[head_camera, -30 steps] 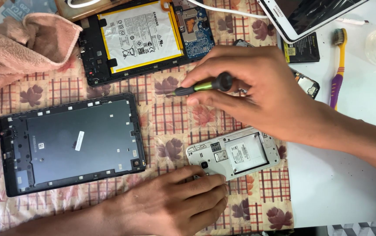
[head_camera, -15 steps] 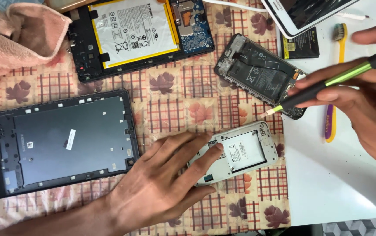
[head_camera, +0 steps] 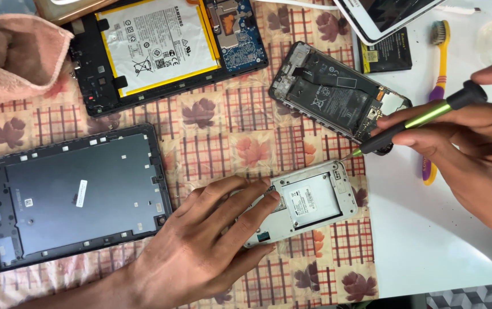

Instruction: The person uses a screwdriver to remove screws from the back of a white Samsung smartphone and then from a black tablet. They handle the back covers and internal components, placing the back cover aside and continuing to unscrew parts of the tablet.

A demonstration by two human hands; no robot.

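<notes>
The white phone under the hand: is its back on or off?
Off. The white phone lies face down, its inner frame and label bare, pinned by the left hand.

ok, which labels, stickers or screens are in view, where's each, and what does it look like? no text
White rectangular yellow-edged tablet battery label: top centre, in the open black tablet.
Small white sticker: on the dark grey tablet back panel, left.
White square label: in the silver phone frame under the left hand.
Dark phone screen, white bezel: top right, tilted.
Small black battery, yellow patch: beside it.

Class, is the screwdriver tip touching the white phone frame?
No: the screwdriver tip hovers just above the white phone frame, held by the right hand.
</notes>
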